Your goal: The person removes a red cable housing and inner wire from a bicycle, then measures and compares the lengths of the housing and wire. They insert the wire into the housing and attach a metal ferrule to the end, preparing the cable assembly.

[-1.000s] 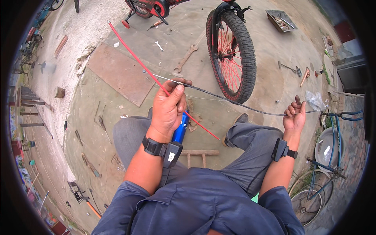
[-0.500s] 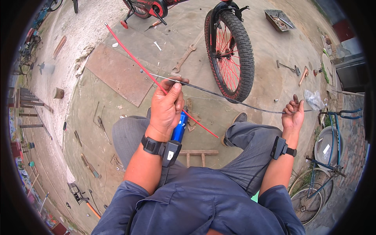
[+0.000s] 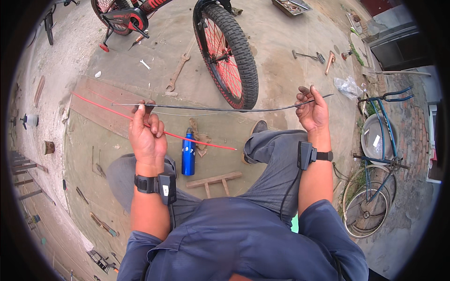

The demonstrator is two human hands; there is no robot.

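**Black cable (image 3: 201, 109) drawn near level; red tube (image 3: 201, 141) tilted less**

Landmark: blue bottle (image 3: 188, 161). Against the preceding views, the whole scene is shifted, and the bottle, previously part-hidden by the left hand (image 3: 149, 136), is now exposed except where it is crossed by the tube. The cable is changed from a sagging slant to an almost straight line beyond the bottle. By judgement, its run is thereby made easier to follow and handle.

Hands: the left hand is closed, left of the bottle, with the tube and the cable's near portion gripped together. The right hand (image 3: 313, 112) is half-curled, right of and beyond the bottle; the cable is laid across its fingers, but firmness cannot be told.

Materials: the cable is slim, dark and matt, with a thin pale wire (image 3: 124, 104) exposed at its left end. The tube is smooth and gently bowed. The bottle is glossy and narrow-necked. Beyond it, a tyre (image 3: 251, 77) is covered in blocky rubber knobs; on its near side, a wooden frame (image 3: 213, 180) is seen, plain and worn.
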